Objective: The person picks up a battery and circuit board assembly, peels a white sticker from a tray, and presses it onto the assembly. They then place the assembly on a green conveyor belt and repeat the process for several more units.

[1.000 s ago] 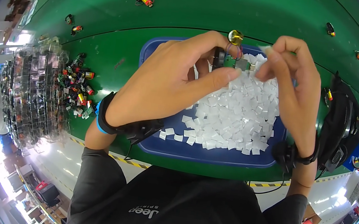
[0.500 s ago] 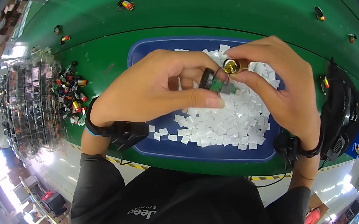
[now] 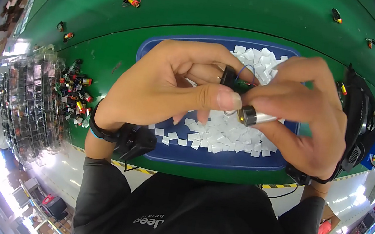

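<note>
Wire (image 3: 248, 65) looks fragile, so we grip firm-looking sides: cylinder (image 3: 261, 118) in right hand (image 3: 310, 110), black housing (image 3: 228, 76) in left hand (image 3: 164, 78).

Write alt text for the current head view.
A person's left hand holds a small black part and their right hand a silver cylinder with a black end, above a blue tray of small white squares. The tray rests on a green table, with a pile of small electronic parts to its left.

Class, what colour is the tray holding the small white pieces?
The tray is dark blue, showing best in the head view.
</note>
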### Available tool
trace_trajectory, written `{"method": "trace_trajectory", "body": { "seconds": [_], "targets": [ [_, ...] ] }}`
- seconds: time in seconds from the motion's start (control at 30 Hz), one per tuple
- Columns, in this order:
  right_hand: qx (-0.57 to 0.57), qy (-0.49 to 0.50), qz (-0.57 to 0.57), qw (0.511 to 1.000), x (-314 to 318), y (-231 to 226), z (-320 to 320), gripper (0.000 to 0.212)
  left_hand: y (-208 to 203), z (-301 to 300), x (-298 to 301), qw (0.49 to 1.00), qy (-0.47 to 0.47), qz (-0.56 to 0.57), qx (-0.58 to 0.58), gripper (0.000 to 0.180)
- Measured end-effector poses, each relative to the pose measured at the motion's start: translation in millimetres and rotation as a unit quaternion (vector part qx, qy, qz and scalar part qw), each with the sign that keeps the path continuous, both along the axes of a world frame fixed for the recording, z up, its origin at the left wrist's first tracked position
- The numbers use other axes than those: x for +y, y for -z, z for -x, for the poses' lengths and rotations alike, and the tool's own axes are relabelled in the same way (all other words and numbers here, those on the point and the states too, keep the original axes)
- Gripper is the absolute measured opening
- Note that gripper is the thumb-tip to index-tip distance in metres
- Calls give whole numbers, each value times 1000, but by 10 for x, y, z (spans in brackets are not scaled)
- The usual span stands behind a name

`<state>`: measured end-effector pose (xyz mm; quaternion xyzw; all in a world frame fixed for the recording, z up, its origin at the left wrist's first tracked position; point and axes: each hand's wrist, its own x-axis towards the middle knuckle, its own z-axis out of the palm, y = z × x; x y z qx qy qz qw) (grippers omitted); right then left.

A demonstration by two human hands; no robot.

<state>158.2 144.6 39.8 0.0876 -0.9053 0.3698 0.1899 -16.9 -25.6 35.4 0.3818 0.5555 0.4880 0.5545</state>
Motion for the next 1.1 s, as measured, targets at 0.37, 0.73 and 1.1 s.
{"method": "trace_trajectory", "body": {
  "seconds": [0.37,0.73,1.1],
  "targets": [
    [145,41,-121,981,-156,69,17,44,-39,27,-37,999,-16,-4,-32,58],
    [185,120,-98,970,-299,67,29,39,-61,-51,-42,998,-17,-7,-57,47],
    [106,114,-77,985,-275,45,-49,33,13,-84,-21,996,-18,17,-80,41]
  ]
}}
